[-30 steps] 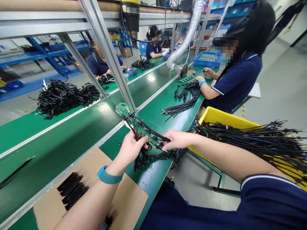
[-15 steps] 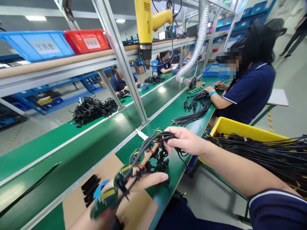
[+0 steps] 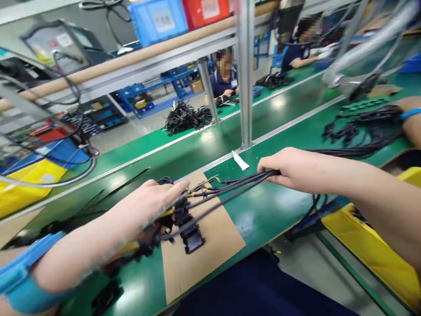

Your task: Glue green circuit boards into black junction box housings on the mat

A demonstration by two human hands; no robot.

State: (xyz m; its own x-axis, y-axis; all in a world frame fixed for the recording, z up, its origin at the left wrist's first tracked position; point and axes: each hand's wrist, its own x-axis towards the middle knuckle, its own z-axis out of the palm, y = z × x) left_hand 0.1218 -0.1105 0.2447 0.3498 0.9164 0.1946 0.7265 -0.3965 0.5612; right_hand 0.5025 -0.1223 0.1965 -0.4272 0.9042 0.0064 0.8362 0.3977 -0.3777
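A bundle of black cables [image 3: 226, 186] stretches between my two hands above the green bench [image 3: 283, 206]. My right hand [image 3: 284, 169] is closed round the cables' right end. My left hand [image 3: 154, 199] grips their other end, where coloured wire tips and black connectors [image 3: 184, 221] hang over a brown cardboard sheet [image 3: 210, 250]. A blue band [image 3: 23, 281] sits on my left wrist. What lies under my left palm is hidden.
A metal post [image 3: 245, 74] rises just beyond the cardboard, with a white scrap [image 3: 240, 160] at its foot. A yellow bin [image 3: 371, 250] stands at lower right. More black cables [image 3: 362, 127] lie far right by another person's arm. Other workers sit across the green conveyor [image 3: 184, 145].
My view has swung left. My hands have spread apart and pulled the cables out straight; the left hand has moved left over the cardboard sheet.
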